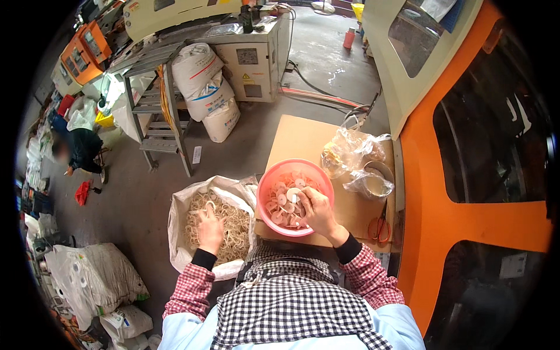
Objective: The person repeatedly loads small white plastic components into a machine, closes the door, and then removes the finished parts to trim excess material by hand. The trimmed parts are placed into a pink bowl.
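Observation:
My right hand is closed over a pink basin, pinching a pale round plastic disc between thumb and fingers. Many similar pale discs, some with thin stems, fill the basin. On my left, an open white woven sack holds a heap of cream curved plastic pieces, like small hooks or rings. My left hand reaches down into that heap, its fingertips drawn together at a cream curved piece. The exact grip there is partly hidden.
The basin stands on a cardboard-topped table. Clear plastic bags, a tape roll and orange-handled scissors lie to its right. An orange machine borders the right side. Stacked sacks and metal steps stand ahead; a person crouches far left.

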